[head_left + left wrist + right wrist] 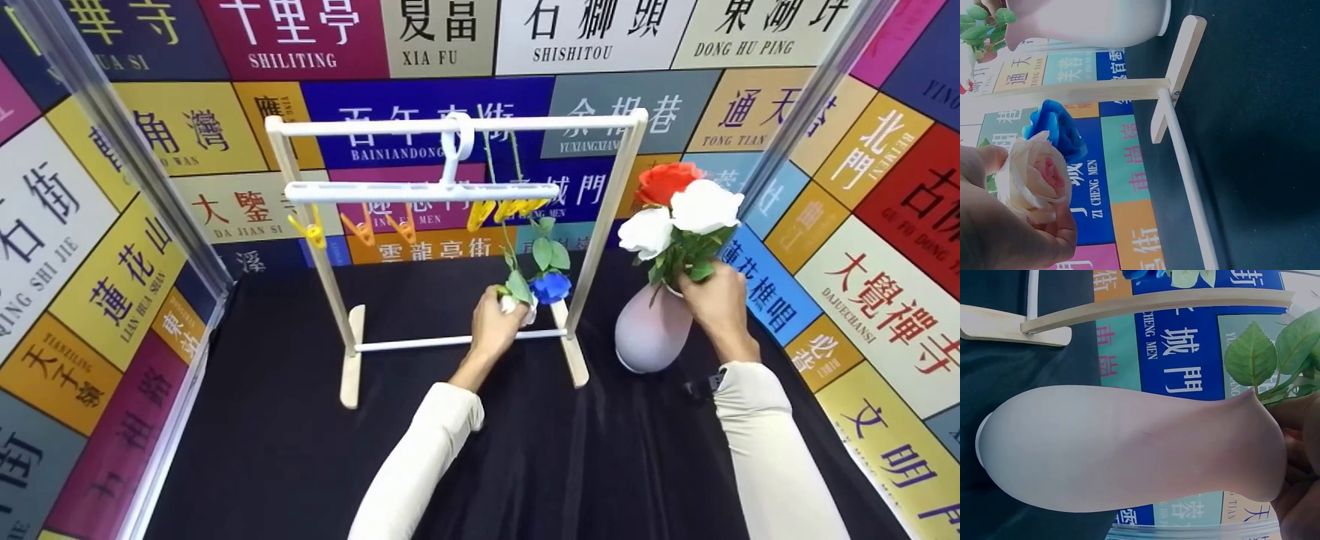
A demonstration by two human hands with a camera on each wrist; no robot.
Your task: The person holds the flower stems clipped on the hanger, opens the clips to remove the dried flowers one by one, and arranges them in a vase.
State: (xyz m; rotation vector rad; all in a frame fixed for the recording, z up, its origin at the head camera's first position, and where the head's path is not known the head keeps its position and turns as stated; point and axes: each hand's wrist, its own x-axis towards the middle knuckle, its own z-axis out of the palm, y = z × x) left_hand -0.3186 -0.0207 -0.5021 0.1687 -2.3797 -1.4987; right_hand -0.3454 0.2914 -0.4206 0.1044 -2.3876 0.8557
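My left hand point(495, 322) holds the bloom of a pale pink-and-white rose point(1039, 174), thumb and fingers at its petals. That rose hangs head down beneath yellow clothespins point(510, 210) on a white hanger point(420, 193). Beside it a blue rose point(551, 286) also hangs bloom down, its green stem running up past the hanger. My right hand point(716, 300) grips the leafy stems at the mouth of a pale pinkish-white vase point(652, 334). Above that hand stand a red rose point(666, 182) and two white roses point(705, 205). In the right wrist view, the fingers are partly hidden behind the vase rim.
The hanger hooks over the top bar of a wooden rack point(337, 285) with a white lower rod point(412, 343). Orange clothespins point(360, 229) and another yellow one point(311, 231) hang at its left. Black cloth point(285, 465) covers the table; printed panels point(127, 300) stand around it.
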